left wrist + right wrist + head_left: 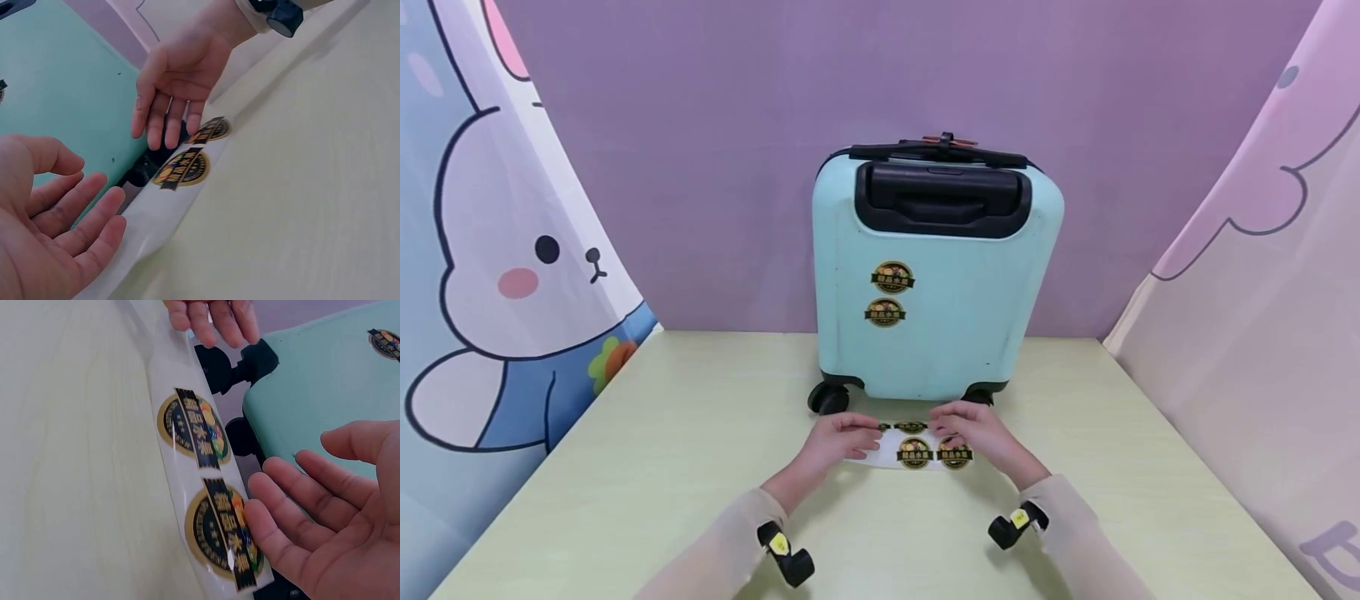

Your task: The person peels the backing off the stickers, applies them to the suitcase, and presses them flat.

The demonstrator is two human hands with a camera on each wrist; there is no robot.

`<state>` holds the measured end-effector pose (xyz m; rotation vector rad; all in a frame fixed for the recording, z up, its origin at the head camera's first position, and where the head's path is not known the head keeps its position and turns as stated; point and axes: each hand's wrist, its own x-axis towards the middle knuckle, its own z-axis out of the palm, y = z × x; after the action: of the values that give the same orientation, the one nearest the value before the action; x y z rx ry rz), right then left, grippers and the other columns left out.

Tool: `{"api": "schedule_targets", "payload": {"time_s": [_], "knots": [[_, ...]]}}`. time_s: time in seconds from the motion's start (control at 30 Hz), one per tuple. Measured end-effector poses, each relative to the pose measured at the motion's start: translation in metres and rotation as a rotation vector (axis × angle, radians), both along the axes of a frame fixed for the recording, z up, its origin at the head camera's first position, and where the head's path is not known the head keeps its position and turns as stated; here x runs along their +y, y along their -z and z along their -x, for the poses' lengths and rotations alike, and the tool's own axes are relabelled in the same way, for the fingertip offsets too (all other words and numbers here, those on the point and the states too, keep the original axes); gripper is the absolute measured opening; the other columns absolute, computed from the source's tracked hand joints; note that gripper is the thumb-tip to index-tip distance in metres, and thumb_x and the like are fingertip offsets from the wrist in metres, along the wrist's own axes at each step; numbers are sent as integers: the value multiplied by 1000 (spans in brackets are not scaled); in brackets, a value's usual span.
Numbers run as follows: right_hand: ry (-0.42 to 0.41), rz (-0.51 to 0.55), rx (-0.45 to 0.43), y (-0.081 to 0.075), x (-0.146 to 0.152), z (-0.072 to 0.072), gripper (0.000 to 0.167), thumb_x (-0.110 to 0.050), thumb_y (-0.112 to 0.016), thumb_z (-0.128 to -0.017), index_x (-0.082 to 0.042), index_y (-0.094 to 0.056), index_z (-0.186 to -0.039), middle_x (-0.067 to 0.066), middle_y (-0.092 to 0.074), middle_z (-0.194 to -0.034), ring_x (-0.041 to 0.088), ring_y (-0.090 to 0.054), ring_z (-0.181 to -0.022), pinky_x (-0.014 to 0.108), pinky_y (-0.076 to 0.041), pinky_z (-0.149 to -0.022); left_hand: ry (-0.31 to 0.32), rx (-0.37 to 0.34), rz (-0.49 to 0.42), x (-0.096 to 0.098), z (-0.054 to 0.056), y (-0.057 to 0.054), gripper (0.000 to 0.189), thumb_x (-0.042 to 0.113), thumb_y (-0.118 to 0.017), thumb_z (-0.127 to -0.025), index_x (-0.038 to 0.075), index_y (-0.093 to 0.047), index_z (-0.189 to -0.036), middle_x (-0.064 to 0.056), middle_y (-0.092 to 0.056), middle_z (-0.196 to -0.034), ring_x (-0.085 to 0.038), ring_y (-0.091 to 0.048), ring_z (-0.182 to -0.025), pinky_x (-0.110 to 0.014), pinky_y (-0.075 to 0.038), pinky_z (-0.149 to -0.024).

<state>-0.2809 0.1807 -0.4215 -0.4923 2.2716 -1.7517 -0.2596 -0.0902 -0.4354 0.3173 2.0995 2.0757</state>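
Observation:
A white sheet (883, 455) of round black-and-gold stickers lies on the table before a mint-green suitcase (955, 317). At the sheet's left end is my left hand (837, 444), palm turned inward, fingers loosely bent and holding nothing. My right hand (983, 435) hovers over the other end, its relaxed fingers beside a sticker (222, 531); whether they touch the sheet I cannot tell. In the left wrist view, two stickers show along the sheet, one being the nearer sticker (182, 169). On the suitcase front, an upper sticker (892, 277) sits above a lower sticker (884, 312).
The suitcase stands upright on black wheels (830, 398), with a recessed black handle (943, 200) near its top. Behind it hangs a purple backdrop (700, 167). Printed cloth (512, 208) borders the pale table (700, 417) on the left, and more cloth (1262, 333) on the right.

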Motion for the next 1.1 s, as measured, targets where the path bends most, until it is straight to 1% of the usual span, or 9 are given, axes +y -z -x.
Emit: {"api": "schedule_targets", "payload": {"time_s": [0.17,0.3,0.4,0.53,0.63,0.73,0.87,1.0,1.1], "knots": [[50,-40,36,1,12,-5,38,-11,-54,-102,17,-53,-127,28,-65,-116,39,-65,-104,43,-57,-86,36,-61,-22,7,-9,5,33,0,-62,-90,-17,-61,-118,-19,-72,-104,-18,-72,-86,-34,-60,-77],[139,-59,57,2,20,-7,35,-10,-56,-100,16,-56,-124,24,-68,-109,33,-68,-95,40,-58,-82,76,-127,-44,12,-18,10,31,0,-62,-90,-16,-61,-117,-20,-72,-104,-22,-72,-90,-37,-59,-81],[206,-55,46,4,24,-8,33,-8,-59,-98,15,-58,-121,21,-70,-103,29,-69,-88,38,-59,-78,105,-162,-61,16,-23,14,32,0,-62,-90,-16,-60,-117,-21,-71,-105,-24,-72,-92,-37,-59,-83],[247,-70,43,5,28,-10,30,-6,-60,-96,14,-60,-118,20,-70,-99,28,-68,-84,37,-59,-73,131,-225,-118,20,-29,18,35,1,-60,-93,-18,-56,-122,-24,-69,-110,-25,-71,-95,-38,-58,-86],[257,-80,46,6,30,-10,30,-6,-60,-96,15,-60,-117,21,-70,-99,29,-68,-83,38,-60,-72,141,-298,-193,22,-35,19,39,4,-57,-95,-19,-51,-127,-27,-66,-115,-31,-69,-103,-42,-55,-92],[279,-80,42,7,32,-10,29,-5,-60,-95,15,-61,-115,20,-70,-97,28,-68,-82,37,-60,-71,125,-394,-293,25,-43,18,43,6,-54,-97,-20,-45,-131,-32,-61,-121,-40,-62,-114,-47,-49,-101],[300,-70,33,8,34,-10,27,-2,-60,-94,16,-61,-113,19,-70,-96,25,-67,-81,33,-59,-68,93,-501,-435,30,-51,16,48,5,-49,-98,-22,-35,-135,-41,-46,-134,-51,-46,-129,-53,-39,-109],[306,-83,14,9,36,-11,28,-3,-61,-93,16,-61,-113,16,-71,-92,22,-66,-77,31,-58,-67,69,-548,-531,34,-57,13,52,5,-44,-97,-24,-27,-136,-47,-29,-142,-55,-33,-135,-54,-35,-112],[299,-104,1,11,37,-11,29,-4,-62,-92,16,-60,-114,13,-70,-89,22,-65,-74,31,-58,-67,49,-557,-579,37,-60,10,46,6,-43,-97,-20,-28,-131,-47,-24,-145,-56,-29,-137,-53,-34,-113]]}}
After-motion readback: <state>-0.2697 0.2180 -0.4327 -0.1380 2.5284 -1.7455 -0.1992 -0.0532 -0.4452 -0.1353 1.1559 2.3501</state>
